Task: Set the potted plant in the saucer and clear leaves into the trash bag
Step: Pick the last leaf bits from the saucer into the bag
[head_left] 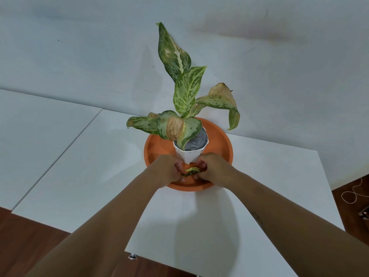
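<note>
A white faceted pot (189,154) with a speckled green plant (186,92) stands inside the orange saucer (221,142) on a white table. Some of the plant's leaves are brown and dry. At the saucer's near side, just in front of the pot's base, my left hand (169,169) and my right hand (212,168) meet with fingers curled around a small green-yellow fallen leaf (192,170). Both hands pinch this leaf between them. No trash bag is in view.
The white table (99,166) meets a second white tabletop (40,126) on the left, with a pale wall behind. Dark wood floor shows at the bottom left and at the right, where a thin cord (351,194) lies.
</note>
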`<state>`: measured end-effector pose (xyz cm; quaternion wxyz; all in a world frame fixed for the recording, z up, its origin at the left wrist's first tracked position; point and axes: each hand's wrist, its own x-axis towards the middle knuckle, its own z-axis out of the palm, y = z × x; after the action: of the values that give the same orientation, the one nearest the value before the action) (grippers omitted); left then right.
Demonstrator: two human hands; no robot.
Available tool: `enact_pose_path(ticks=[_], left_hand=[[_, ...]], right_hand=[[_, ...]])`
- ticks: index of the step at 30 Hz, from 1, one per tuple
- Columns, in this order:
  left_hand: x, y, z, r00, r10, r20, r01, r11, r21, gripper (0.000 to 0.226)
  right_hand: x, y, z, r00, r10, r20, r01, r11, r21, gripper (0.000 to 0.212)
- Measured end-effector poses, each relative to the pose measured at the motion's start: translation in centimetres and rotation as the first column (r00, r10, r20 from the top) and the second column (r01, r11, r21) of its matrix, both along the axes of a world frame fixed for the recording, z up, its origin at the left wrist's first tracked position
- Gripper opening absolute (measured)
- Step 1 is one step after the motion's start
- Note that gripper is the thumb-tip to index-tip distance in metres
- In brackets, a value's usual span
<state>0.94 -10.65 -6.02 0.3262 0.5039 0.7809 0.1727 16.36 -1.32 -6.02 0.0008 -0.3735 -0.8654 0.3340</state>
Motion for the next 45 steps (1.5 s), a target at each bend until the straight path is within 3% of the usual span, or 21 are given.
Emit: enact_pose_path(ticks=[3,9,18,23,36,42,45], left_hand=[[-0.2,0.0,-0.1,0.999,-0.040,-0.013,0.040,0.999,-0.014,0.026],[-0.7,0.2,-0.5,1.000,-0.025,0.008,0.025,1.000,-0.002,0.017],[0.0,0.0,0.0,0.999,-0.036,-0.035,0.039,0.997,0.062,0.018],[-0.5,-0.2,0.5,1.000,0.005,0.003,-0.005,0.995,0.096,0.016],[2.0,0.5,-0.1,0.997,0.011,0.077,-0.023,0.986,0.167,0.012],[2.8,1.5,0.1,0.994,0.047,0.094,-0.054,0.996,0.073,0.015],[3.1,2.1,0.1,0.999,0.039,0.035,-0.039,0.999,0.016,0.018]], right_hand=[[-0.1,-0.3,-0.2,1.000,-0.006,-0.022,0.007,0.999,0.037,0.034],[-0.2,-0.7,-0.2,0.997,0.075,-0.019,-0.074,0.994,0.074,0.010],[0.2,-0.2,0.4,0.988,0.135,0.071,-0.139,0.989,0.056,0.017],[0.8,0.7,1.0,0.999,0.049,-0.012,-0.049,0.999,0.012,0.015],[2.3,1.6,1.2,0.998,-0.070,-0.003,0.070,0.997,-0.021,0.014],[2.7,1.6,1.0,0.995,-0.090,-0.035,0.089,0.996,-0.029,0.015],[2.6,1.6,0.8,0.996,-0.087,-0.034,0.086,0.996,-0.037,0.014]])
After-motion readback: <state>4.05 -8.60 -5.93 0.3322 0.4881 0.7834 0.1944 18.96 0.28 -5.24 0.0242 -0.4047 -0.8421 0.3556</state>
